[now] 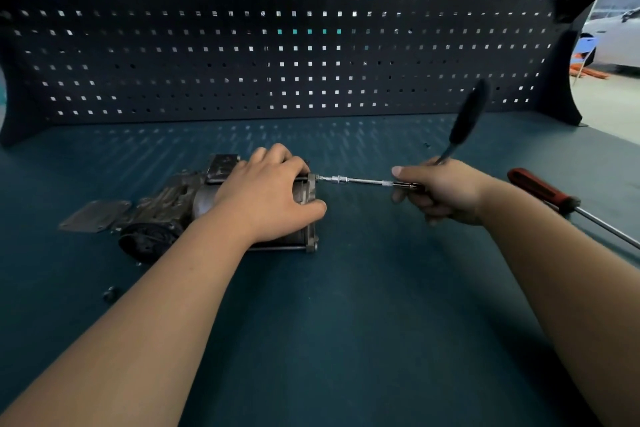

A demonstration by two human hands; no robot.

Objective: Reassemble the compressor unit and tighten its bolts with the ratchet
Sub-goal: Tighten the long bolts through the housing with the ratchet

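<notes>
The ratchet handle (467, 118) is blurred; red-handled tool (540, 188) cropped.

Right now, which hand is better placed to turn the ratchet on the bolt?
The right hand: it grips the ratchet, whose extension meets the end of the compressor unit. The left hand holds the unit steady.

Bare left hand (266, 192); bare right hand (445, 192); forearms uncovered

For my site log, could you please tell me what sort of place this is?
Probably a vehicle workshop: a dark perforated pegboard backs the teal workbench, and a white car stands beyond.
</notes>
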